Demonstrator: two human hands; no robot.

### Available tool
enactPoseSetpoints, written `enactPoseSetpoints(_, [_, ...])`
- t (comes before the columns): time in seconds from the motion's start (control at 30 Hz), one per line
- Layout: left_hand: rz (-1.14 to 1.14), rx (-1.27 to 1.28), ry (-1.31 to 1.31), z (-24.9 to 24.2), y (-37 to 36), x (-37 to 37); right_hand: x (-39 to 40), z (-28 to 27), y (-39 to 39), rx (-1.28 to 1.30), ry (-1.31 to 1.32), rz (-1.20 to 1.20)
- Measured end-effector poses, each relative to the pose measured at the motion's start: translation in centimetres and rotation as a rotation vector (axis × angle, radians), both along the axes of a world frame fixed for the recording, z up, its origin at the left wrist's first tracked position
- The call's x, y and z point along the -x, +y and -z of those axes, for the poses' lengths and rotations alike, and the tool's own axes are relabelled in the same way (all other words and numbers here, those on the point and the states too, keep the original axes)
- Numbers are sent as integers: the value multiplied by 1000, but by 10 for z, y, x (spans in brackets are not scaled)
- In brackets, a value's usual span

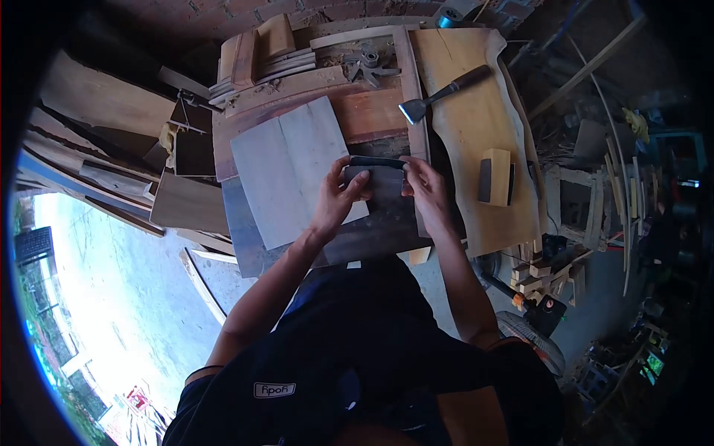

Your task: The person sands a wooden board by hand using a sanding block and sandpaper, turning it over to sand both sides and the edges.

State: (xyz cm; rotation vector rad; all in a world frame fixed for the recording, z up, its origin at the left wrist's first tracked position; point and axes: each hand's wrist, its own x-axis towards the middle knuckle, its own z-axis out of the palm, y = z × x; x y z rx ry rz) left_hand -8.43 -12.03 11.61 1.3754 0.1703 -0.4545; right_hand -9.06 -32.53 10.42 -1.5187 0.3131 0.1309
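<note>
As I inspect remotely, left grip (342, 193) and right grip (428, 187) each pinch one side of a dark sheet (379, 179) | location: over the counter (387, 236), near the pale board (288, 167) | judged handling: light, thin, flexible, possibly rough, prone to creasing | best hold: opposite side edges, thumbs on top

A woodworking workshop, identified by leaning boards (104, 100), a live-edge slab (468, 126), a broad-bladed hand tool (457, 85) and piled offcuts (547, 271); the dim right side apparently holds further timber (634, 195).
</note>
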Motion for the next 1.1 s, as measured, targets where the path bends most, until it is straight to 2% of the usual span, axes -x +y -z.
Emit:
enactPoseSetpoints(0.03, [-15, -56, 6, -4, 2, 0, 2, -9, 6, 115, -96, 134])
enactPoseSetpoints(0.07, [-28, -63, 12, -4, 5, -1, 4, -18, 5, 107, -91, 122])
enactPoseSetpoints(0.13, [36, -223, -128, 0, 13, -1, 6, -33, 2, 693, -566, 12])
enactPoseSetpoints(0.17, [19, -234, -121, 2, 16, 0, 6, -38, 4, 805, -617, -98])
enactPoseSetpoints(0.23, [132, -406, -267, 5, 19, 0, 9, -36, 14, 806, -614, -209])
enactPoseSetpoints(0.27, [113, -412, -265, 6, 19, 1, 10, -34, 19, 822, -606, -309])
enactPoseSetpoints(0.33, [149, -408, -373, 0, 17, 8, 14, -24, 29, 784, -631, -294])
enactPoseSetpoints(0.4, [125, -437, -317, -2, 23, 15, 20, -20, 35, 865, -680, -199])
enactPoseSetpoints(0.43, [115, -431, -228, -2, 27, 18, 20, -25, 35, 985, -757, -271])
enactPoseSetpoints(0.47, [108, -421, -143, -3, 30, 20, 21, -24, 39, 989, -754, -273])
enactPoseSetpoints(0.53, [108, -370, -110, 5, 39, 27, 26, -21, 46, 969, -674, -456])
enactPoseSetpoints(0.6, [91, -317, -82, 9, 49, 33, 34, -19, 60, 961, -676, -448])
enactPoseSetpoints(0.67, [156, -355, -147, 12, 61, 42, 45, -17, 76, 1056, -450, -527])
enactPoseSetpoints(0.83, [169, -319, -155, 15, 95, 62, 58, -3, 116, 1008, -454, -513])
enactPoseSetpoints(0.9, [165, -269, -162, 19, 110, 63, 62, 11, 131, 829, -438, -505])
enactPoseSetpoints(0.93, [121, -354, -275, 28, 120, 59, 57, 12, 134, 840, -443, -507])
enactPoseSetpoints(1.0, [3, -624, -424, 42, 139, 45, 44, 17, 141, 885, -668, -490])
enactPoseSetpoints(1.1, [-204, -1050, -565, 62, 167, 3, 34, 42, 142, 1031, -603, -544])
